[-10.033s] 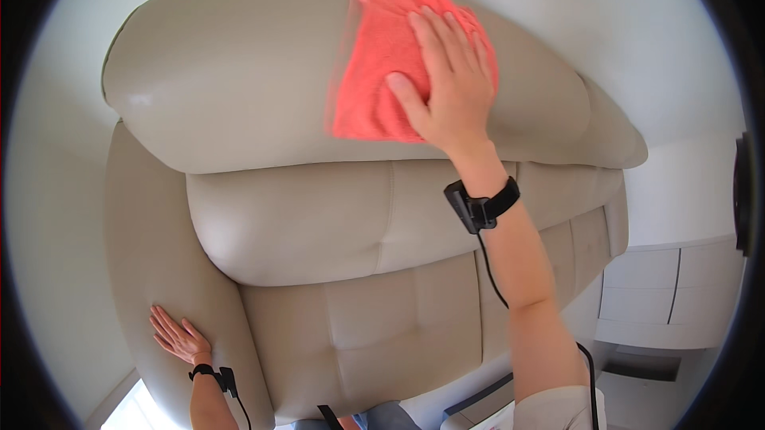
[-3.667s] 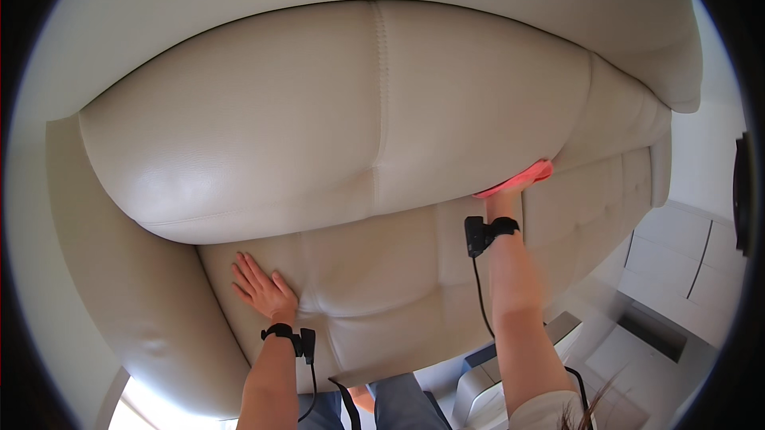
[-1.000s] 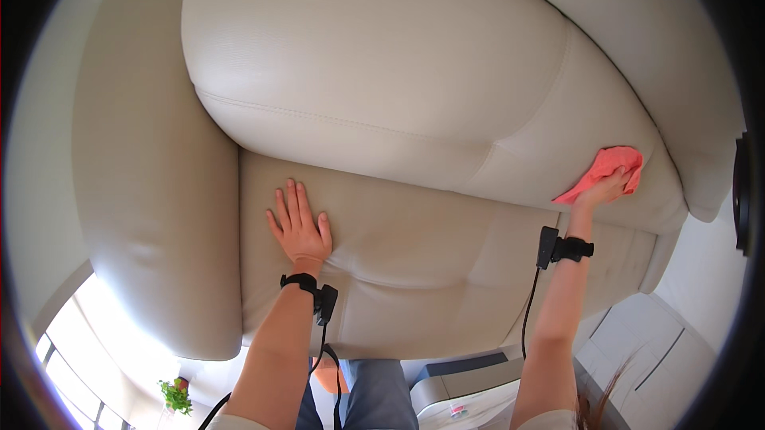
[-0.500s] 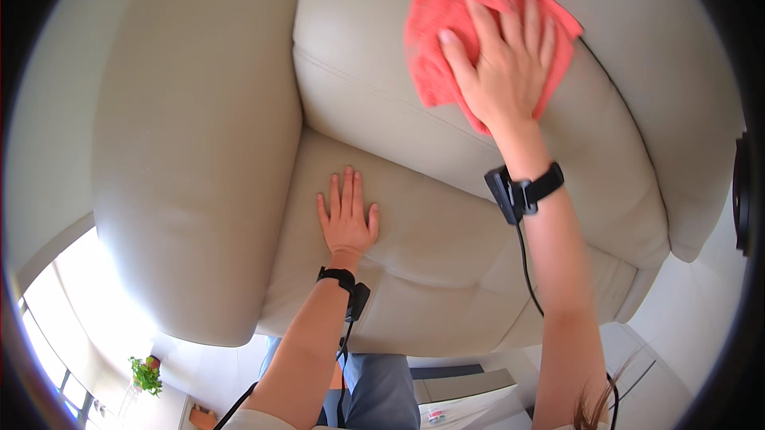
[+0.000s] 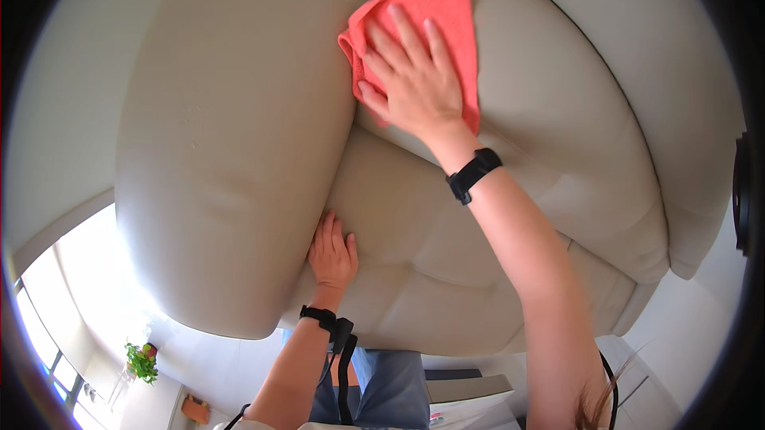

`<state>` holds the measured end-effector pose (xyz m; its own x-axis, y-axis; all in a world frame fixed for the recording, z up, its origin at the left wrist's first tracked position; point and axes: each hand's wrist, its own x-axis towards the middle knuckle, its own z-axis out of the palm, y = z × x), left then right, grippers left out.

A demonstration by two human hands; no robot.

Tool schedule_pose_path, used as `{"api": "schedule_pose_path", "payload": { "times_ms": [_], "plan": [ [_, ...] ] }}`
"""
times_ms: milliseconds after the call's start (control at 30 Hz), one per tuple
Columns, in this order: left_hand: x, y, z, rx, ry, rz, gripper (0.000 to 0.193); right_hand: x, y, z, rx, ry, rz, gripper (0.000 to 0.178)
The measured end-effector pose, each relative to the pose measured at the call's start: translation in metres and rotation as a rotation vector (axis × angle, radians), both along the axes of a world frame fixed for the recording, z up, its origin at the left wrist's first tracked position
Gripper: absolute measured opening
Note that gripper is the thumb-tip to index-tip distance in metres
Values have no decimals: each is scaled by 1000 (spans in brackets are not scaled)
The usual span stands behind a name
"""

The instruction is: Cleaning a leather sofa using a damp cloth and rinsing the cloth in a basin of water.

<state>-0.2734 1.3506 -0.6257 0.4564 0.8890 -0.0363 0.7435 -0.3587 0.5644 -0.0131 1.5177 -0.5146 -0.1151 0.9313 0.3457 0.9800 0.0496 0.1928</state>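
My right hand (image 5: 421, 89) lies flat on a coral-red cloth (image 5: 448, 11), fingers spread, pressing it against the beige sofa backrest (image 5: 542, 71). The cloth's left edge reaches the seam where the backrest meets the armrest (image 5: 231, 111). Lower down, my left hand (image 5: 331, 255) rests palm down on the seat cushion (image 5: 430, 231), its fingertips beside the crease along the armrest. It holds nothing. Both wrists wear black straps with small devices; a cable shows on the left one.
Another backrest section (image 5: 661, 55) curves away at the right. Bright light comes from the lower left, near a green potted plant (image 5: 142, 362). My legs in blue trousers (image 5: 390, 386) stand at the seat's front edge, beside a grey-and-white piece of furniture (image 5: 470, 386).
My right hand has slid the cloth left across the backrest to the armrest seam. My left hand has shifted toward the armrest and slightly nearer. The whole view has moved a little.
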Motion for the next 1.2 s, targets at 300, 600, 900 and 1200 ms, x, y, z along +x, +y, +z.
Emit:
{"api": "schedule_pose_path", "payload": {
  "times_ms": [300, 600, 900, 1200],
  "plan": [
    [-9, -12, -17, 106, 126, -55, 41, -15, -44, -25, -239, -152, 60, 42],
    [-6, -9, -11, 122, 138, -73, 42, 7, -86, -38, -617, -628, 434, 50],
    [1, -6, -9, 135, 115, -83, 42, 119, -199, -14, -558, -276, 313, 51],
    [0, 2, -3, 194, 177, -82, 41, 173, -161, 59, 214, 98, -449, 50]
  ]
}}
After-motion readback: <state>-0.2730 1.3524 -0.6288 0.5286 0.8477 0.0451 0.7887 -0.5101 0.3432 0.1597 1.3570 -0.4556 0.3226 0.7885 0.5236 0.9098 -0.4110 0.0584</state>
